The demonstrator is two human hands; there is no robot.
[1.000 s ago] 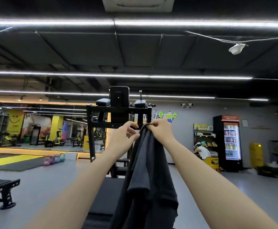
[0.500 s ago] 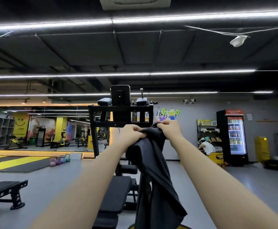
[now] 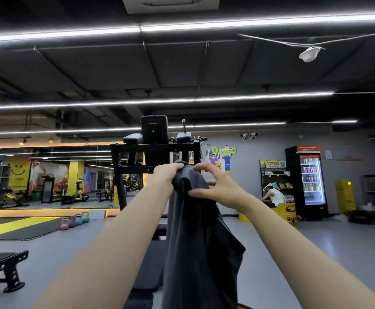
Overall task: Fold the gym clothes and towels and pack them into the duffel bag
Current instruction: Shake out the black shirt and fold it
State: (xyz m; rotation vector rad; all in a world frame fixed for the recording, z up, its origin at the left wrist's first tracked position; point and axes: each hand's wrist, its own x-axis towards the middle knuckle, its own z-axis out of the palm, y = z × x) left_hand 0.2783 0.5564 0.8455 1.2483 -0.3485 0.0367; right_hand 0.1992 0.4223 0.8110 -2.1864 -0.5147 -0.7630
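Note:
A dark grey garment hangs in front of me from chest height down past the bottom edge of the head view. My left hand grips its bunched top in a fist. Just to the right, my right hand has its fingers spread, with the thumb and index fingertip touching the fabric's edge in a loose C shape. Both arms are stretched forward. The duffel bag and the towels are not in view.
A black padded gym machine stands right behind the garment, with its bench below. A flat bench is at the lower left, and kettlebells sit by the mats. A person crouches near the drinks fridge.
My right hand has let go of the garment's top and spread its fingers. My left hand has kept its grip. The view has shifted slightly.

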